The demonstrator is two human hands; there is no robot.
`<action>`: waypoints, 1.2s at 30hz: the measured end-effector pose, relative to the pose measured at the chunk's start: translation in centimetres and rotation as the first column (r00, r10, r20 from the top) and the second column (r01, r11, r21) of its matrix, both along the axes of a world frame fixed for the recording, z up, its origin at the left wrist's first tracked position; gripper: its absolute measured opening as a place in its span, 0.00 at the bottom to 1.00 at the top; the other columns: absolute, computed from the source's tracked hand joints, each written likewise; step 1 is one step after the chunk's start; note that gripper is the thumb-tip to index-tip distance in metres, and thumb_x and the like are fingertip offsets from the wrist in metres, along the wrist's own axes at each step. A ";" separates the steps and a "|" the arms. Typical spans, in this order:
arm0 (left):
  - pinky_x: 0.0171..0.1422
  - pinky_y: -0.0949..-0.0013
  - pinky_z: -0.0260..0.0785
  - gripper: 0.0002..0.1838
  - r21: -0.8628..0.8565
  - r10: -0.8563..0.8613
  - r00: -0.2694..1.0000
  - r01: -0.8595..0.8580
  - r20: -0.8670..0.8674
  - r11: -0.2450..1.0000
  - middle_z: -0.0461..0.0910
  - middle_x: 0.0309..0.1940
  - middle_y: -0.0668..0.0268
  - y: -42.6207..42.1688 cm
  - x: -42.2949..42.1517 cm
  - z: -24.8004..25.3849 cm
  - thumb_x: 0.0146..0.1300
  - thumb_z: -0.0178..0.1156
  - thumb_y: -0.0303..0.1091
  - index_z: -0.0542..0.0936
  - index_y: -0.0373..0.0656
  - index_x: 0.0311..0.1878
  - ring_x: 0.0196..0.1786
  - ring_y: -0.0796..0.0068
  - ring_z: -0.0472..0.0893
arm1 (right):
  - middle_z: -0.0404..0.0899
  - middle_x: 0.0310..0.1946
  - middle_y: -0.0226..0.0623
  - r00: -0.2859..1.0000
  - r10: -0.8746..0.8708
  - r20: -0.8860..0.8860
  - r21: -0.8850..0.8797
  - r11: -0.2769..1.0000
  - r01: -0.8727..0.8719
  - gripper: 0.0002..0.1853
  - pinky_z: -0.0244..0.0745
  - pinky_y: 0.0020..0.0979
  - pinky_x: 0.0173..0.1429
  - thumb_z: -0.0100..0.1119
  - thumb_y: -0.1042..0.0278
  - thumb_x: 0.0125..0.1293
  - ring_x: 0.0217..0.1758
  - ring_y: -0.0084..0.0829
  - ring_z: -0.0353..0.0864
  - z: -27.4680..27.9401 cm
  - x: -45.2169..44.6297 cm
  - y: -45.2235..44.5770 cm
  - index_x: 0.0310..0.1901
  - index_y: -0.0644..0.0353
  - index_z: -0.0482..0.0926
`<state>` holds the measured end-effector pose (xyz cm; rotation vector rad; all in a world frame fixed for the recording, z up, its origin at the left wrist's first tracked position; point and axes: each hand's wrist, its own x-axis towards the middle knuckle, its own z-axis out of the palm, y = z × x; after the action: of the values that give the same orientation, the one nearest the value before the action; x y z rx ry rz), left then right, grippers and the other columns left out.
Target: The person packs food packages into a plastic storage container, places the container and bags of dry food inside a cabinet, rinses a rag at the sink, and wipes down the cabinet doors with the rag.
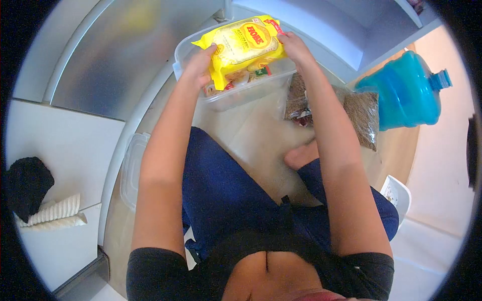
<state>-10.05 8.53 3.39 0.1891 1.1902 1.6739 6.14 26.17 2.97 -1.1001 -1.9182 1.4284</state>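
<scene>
A yellow packet (246,42) with a red label is held up by its two ends over a clear plastic bin (246,95). My left hand (198,65) grips the packet's left end, fingers closed on it. At the packet's right end, my right hand (295,47) pinches the corner near the red strip. Inside the bin, partly hidden below the packet, lie several small packages (238,78), one of them green and red.
Bags of brown grains (361,118) lie on the floor right of the bin, beside a blue water jug (406,90). A clear lid (131,168) is at the left, a white container (396,198) at the right. White shelving (341,35) stands behind.
</scene>
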 end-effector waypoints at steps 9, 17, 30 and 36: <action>0.61 0.60 0.67 0.20 -0.136 -0.038 0.996 0.026 -0.084 0.990 0.70 0.55 0.51 2.2 -1.0 -3.7 0.69 0.44 0.31 0.60 0.33 0.61 0.54 0.59 0.75 | 0.77 0.45 0.53 0.782 0.054 0.621 0.314 0.897 -0.312 0.19 0.71 0.42 0.53 0.44 0.63 0.60 0.48 0.47 0.78 -1.0 -1.6 1.7 0.47 0.64 0.77; 0.54 0.66 0.69 0.25 -0.569 -0.396 0.639 -0.078 -0.659 0.819 0.73 0.53 0.51 3.5 -1.8 -4.9 0.65 0.52 0.39 0.65 0.29 0.58 0.54 0.61 0.75 | 0.77 0.47 0.48 0.772 -0.030 0.635 0.408 0.862 -0.301 0.18 0.72 0.43 0.53 0.44 0.68 0.59 0.49 0.45 0.78 -3.8 -1.8 1.3 0.50 0.62 0.75; 0.54 0.60 0.69 0.31 -0.437 -0.352 0.329 -0.235 -0.876 0.868 0.76 0.47 0.43 3.3 -1.5 -7.7 0.58 0.57 0.45 0.68 0.28 0.57 0.51 0.53 0.77 | 0.72 0.55 0.40 0.855 0.046 0.517 0.692 0.566 -0.449 0.18 0.70 0.41 0.56 0.44 0.72 0.61 0.54 0.40 0.75 -3.9 -1.2 0.1 0.52 0.56 0.75; 0.56 0.58 0.68 0.37 -0.608 -0.625 -0.053 -0.182 -0.779 0.773 0.75 0.48 0.42 1.8 1.7 -4.5 0.57 0.58 0.49 0.62 0.32 0.63 0.52 0.51 0.76 | 0.72 0.56 0.36 0.649 0.108 0.753 0.455 0.626 -0.633 0.18 0.69 0.39 0.57 0.51 0.65 0.60 0.56 0.37 0.73 -2.7 0.3 -0.7 0.53 0.49 0.76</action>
<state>-8.32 10.36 -1.08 1.4024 2.5060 0.4307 6.45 25.50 0.32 -0.8548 -3.0287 0.2760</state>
